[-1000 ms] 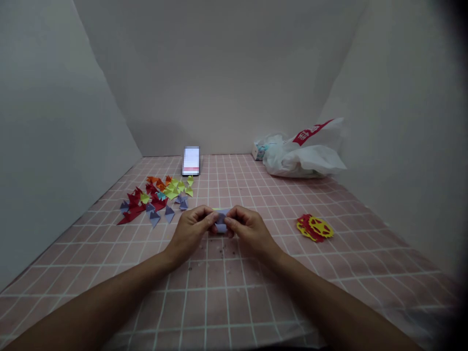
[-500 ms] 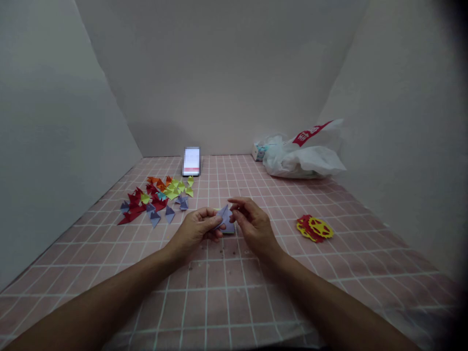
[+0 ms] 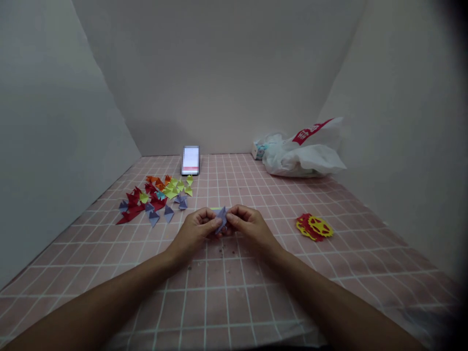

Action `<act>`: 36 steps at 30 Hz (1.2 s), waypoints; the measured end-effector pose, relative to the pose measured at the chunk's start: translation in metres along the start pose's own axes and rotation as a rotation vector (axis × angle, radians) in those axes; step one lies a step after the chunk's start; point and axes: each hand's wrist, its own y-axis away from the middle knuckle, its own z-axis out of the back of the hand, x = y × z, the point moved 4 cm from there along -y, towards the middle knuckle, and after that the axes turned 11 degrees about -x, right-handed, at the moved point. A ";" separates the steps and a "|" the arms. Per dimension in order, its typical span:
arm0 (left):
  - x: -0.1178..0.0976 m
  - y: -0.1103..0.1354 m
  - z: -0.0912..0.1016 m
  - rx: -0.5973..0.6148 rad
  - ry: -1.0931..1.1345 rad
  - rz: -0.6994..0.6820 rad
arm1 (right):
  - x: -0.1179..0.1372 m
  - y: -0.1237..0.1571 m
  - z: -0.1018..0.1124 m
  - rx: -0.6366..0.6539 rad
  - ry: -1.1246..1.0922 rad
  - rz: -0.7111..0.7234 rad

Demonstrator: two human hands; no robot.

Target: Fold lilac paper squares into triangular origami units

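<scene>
Between my hands is a small folded piece of lilac origami paper, with a pointed tip facing up. My left hand pinches its left side between thumb and fingers. On the right side, the thumb and fingers of my right hand close on the paper's edge. Behind the fingers, a yellow edge of a paper stack peeks out on the table; my hands hide most of it. Folded purple paper pieces lie to the left of my left hand.
Red, orange and yellow-green folded papers cluster at the left. A phone stands upright at the back. White plastic bag and tissue box sit back right. Yellow and red cut-out discs lie right, on the pink checked tablecloth.
My right hand has moved left and down, and its fingers have closed on the lilac paper. The left hand keeps its hold. The stack beneath is now mostly covered.
</scene>
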 end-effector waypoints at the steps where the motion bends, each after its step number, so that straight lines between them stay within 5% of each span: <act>1: 0.000 0.000 0.000 0.012 -0.001 0.003 | -0.001 0.000 0.000 0.006 -0.007 -0.011; 10: -0.010 0.003 -0.001 0.018 -0.157 -0.169 | 0.002 0.001 -0.001 0.023 0.051 0.014; 36: -0.014 0.005 -0.004 0.028 -0.250 -0.183 | 0.004 0.004 -0.003 0.025 0.113 0.083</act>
